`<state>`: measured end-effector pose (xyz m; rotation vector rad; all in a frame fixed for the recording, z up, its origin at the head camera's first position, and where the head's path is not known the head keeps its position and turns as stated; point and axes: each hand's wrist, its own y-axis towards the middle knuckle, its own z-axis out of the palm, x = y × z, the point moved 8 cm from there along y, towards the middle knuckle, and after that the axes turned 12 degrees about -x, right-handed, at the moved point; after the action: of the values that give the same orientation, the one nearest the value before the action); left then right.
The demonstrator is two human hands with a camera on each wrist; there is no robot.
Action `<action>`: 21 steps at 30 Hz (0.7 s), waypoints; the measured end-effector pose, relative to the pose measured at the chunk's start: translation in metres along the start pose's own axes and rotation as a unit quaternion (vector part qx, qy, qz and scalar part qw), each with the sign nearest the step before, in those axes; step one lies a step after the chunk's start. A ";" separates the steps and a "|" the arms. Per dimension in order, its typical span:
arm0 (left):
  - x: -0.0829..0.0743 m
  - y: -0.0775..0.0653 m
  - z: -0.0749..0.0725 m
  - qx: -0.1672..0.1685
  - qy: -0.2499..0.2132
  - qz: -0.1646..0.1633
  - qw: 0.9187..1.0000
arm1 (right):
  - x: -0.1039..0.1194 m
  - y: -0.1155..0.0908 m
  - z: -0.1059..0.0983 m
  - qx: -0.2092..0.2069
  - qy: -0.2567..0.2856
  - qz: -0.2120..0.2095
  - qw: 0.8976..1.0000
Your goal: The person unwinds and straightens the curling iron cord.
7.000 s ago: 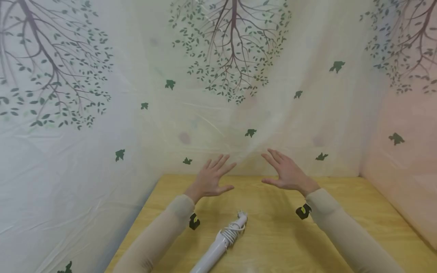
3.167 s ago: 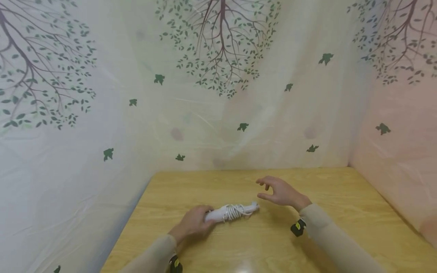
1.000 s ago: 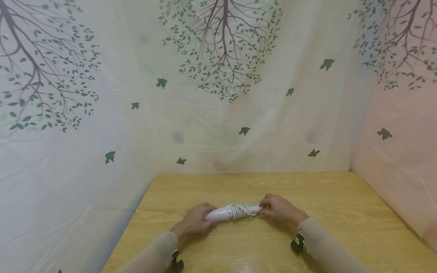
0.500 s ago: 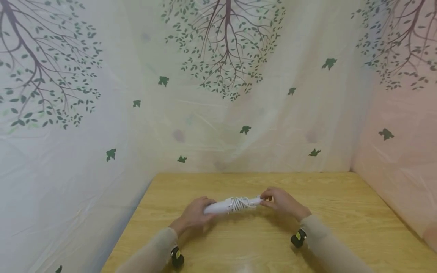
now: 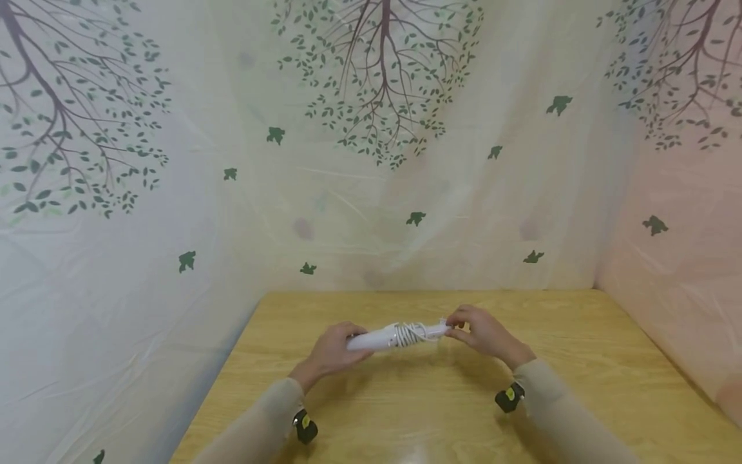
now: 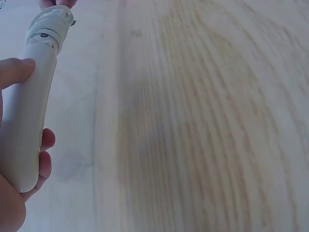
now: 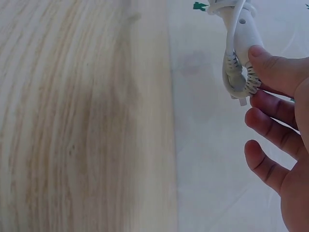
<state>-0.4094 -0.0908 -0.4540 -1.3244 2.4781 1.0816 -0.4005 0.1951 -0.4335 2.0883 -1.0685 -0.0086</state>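
A white wand-shaped electric appliance (image 5: pixel 373 339) is held level between both hands, with a shadow on the tabletop beneath it. Its white cord (image 5: pixel 410 334) is wound in several loops round the narrower part. My left hand (image 5: pixel 335 351) grips the thick, rounded end, thumb (image 6: pixel 18 70) along the body and fingers wrapped underneath. At the other end my right hand (image 5: pixel 485 334) pinches the narrow tip between thumb and index finger, where the cord comes out; the remaining fingers are loosely bent. The plug (image 7: pixel 235 79) hangs against that tip in the right wrist view.
A wood-grain table (image 5: pixel 417 406) lies under the hands. Pale curtains (image 5: pixel 348 193) printed with trees and green birds enclose its back and both sides. A small black device (image 5: pixel 304 426) sits at the left wrist, another black device (image 5: pixel 509 397) at the right.
Both hands were spread apart above the appliance lying on the table. The left hand took its thick end, then the right pinched the narrow tip. In the last second both have raised it.
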 end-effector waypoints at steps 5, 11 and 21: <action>-0.008 0.007 -0.005 -0.008 0.010 0.018 1.000 | 0.001 0.004 -0.012 -0.025 -0.006 -0.011 1.000; -0.023 0.016 -0.020 -0.045 0.019 0.058 0.997 | 0.011 0.011 -0.032 -0.067 0.008 -0.031 0.997; -0.037 0.026 -0.037 -0.072 0.031 0.097 0.992 | 0.020 0.024 -0.052 -0.107 0.002 -0.038 0.994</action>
<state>-0.3988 -0.0809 -0.3972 -1.1872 2.6647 1.3021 -0.3866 0.2061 -0.3757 1.9321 -0.9430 -0.1505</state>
